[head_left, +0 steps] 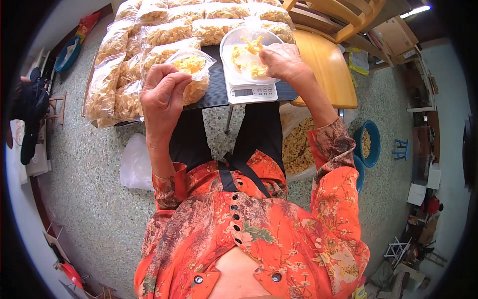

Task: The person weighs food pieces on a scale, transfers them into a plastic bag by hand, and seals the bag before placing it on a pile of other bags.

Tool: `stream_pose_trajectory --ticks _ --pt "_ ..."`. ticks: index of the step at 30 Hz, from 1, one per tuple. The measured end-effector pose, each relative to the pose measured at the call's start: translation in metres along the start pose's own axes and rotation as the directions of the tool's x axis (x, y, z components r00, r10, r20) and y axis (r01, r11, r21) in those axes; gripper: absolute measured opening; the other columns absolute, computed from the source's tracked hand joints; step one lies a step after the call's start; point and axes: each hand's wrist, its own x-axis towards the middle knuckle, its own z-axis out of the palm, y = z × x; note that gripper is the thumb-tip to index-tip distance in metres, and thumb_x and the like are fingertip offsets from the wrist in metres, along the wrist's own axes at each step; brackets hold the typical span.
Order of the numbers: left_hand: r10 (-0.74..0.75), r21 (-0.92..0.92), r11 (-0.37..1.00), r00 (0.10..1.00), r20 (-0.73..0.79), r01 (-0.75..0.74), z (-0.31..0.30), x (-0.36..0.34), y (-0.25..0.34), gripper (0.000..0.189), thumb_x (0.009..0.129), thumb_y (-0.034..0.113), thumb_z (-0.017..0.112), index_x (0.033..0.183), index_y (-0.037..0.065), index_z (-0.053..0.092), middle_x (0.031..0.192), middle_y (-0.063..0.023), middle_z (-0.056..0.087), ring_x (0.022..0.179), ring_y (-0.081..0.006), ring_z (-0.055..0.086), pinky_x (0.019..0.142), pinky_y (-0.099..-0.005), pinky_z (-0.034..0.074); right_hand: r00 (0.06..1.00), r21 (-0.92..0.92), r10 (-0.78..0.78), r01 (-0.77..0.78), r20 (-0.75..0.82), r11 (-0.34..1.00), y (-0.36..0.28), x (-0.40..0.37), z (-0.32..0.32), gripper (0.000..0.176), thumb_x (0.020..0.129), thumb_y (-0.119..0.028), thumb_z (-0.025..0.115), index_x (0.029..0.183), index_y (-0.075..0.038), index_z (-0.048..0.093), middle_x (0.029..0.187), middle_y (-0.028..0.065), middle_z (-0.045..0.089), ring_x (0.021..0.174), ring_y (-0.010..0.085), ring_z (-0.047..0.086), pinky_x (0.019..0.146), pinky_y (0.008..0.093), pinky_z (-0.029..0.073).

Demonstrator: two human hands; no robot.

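My left hand (163,94) is closed in a pinch at the rim of an open clear plastic bag (196,89), which stands partly filled with dried yellowish pieces (189,64). Over a clear round bowl (230,62), my right hand (285,61) has its fingers curled around some dried yellow pieces (254,45); its fingertips are partly hidden. More pieces lie in the bottom of that bowl. Under it is a white digital kitchen scale (253,94) with a small display and buttons, at the front edge of the dark table (214,61).
Many filled clear bags (169,32) lie in rows across the table. A wooden chair (326,65) stands to the right. Below it is a large open sack (298,149) of dried pieces, beside a blue-green basin (368,144). A whitish plastic bag (137,162) lies on the floor.
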Motion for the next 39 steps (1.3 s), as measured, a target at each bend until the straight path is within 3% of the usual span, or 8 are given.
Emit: stream_pose_trajectory --ticks 11,14,21,31,35,37,38,39 --pt "-0.02 0.002 1.0 1.0 0.018 0.02 0.002 0.0 0.001 0.012 0.08 -0.006 0.075 0.09 0.0 0.073 0.089 -0.0077 0.062 0.081 -0.0188 0.063 0.071 -0.03 0.051 0.935 0.42 0.14 0.01 -0.327 0.907 0.01 -0.002 0.012 0.024 0.081 -0.026 0.076 0.099 -0.011 0.072 0.092 0.0127 0.073 0.091 0.0288 0.07 0.086 0.0421 0.054" --pt "-0.016 0.002 1.0 1.0 0.018 0.016 0.002 0.0 0.002 0.012 0.08 -0.006 0.075 0.091 0.0 0.073 0.088 -0.0079 0.061 0.081 -0.0191 0.063 0.071 -0.0302 0.051 0.971 0.504 0.09 0.036 -0.223 0.863 0.003 -0.005 0.014 0.033 0.08 -0.033 0.078 0.103 -0.01 0.073 0.095 0.0146 0.073 0.094 0.0298 0.07 0.088 0.0421 0.053" --pt "-0.035 0.001 0.999 0.998 0.059 0.035 0.002 -0.001 0.004 0.014 0.081 -0.005 0.076 0.094 0.001 0.074 0.092 -0.006 0.062 0.086 -0.0177 0.063 0.076 -0.0286 0.05 0.992 0.225 0.059 -0.033 -0.108 0.974 -0.02 0.003 0.007 0.036 0.079 -0.039 0.077 0.102 -0.011 0.074 0.099 0.0163 0.072 0.099 0.0318 0.069 0.09 0.0424 0.053" --pt "-0.044 -0.01 0.999 0.997 0.061 0.045 0.003 -0.001 0.004 0.013 0.081 -0.004 0.077 0.093 0.001 0.074 0.09 -0.0059 0.062 0.085 -0.0173 0.062 0.075 -0.0284 0.05 0.964 0.321 0.026 0.063 -0.263 0.945 -0.008 0.02 0.03 0.015 0.083 -0.023 0.073 0.088 -0.009 0.075 0.082 0.0158 0.072 0.08 0.0305 0.072 0.078 0.0398 0.057" --pt "-0.007 -0.013 1.0 0.999 0.047 0.008 0.005 0.0 0.005 0.013 0.081 -0.006 0.074 0.092 -0.001 0.072 0.089 -0.0084 0.06 0.081 -0.0206 0.063 0.072 -0.031 0.051 0.952 0.585 0.122 0.069 -0.28 0.808 0.011 0.01 0.021 0.014 0.084 -0.017 0.077 0.092 -0.005 0.076 0.08 0.0089 0.075 0.07 0.0155 0.07 0.068 0.0302 0.058" --pt "-0.004 -0.011 1.0 0.999 0.046 0.005 0.006 0.0 0.004 0.013 0.08 -0.006 0.075 0.092 -0.001 0.072 0.09 -0.0083 0.06 0.082 -0.0201 0.064 0.072 -0.0309 0.052 0.947 0.964 0.285 0.076 -0.15 0.253 0.022 0.004 0.019 0.014 0.084 -0.019 0.076 0.087 -0.005 0.077 0.077 0.0061 0.074 0.068 0.0145 0.07 0.062 0.0307 0.058" --pt "-0.002 -0.013 1.0 0.999 0.044 0.002 0.006 0.0 0.004 0.013 0.08 -0.006 0.075 0.092 -0.001 0.072 0.09 -0.0083 0.06 0.082 -0.0201 0.064 0.072 -0.0309 0.052 0.921 0.986 0.363 0.166 -0.145 -0.027 0.021 0.004 0.021 0.015 0.085 -0.014 0.079 0.091 -0.001 0.075 0.078 0.0055 0.072 0.067 0.0107 0.068 0.058 0.0243 0.058" --pt "-0.004 -0.016 1.0 0.999 0.05 0.004 0.007 0.0 0.004 0.014 0.079 -0.006 0.075 0.092 -0.001 0.073 0.091 -0.0081 0.06 0.083 -0.0197 0.064 0.071 -0.0308 0.052 0.92 0.985 0.363 0.169 -0.149 -0.024 0.022 0.003 0.022 0.015 0.085 -0.014 0.079 0.091 -0.001 0.075 0.078 0.0055 0.072 0.067 0.0107 0.068 0.058 0.0243 0.058"
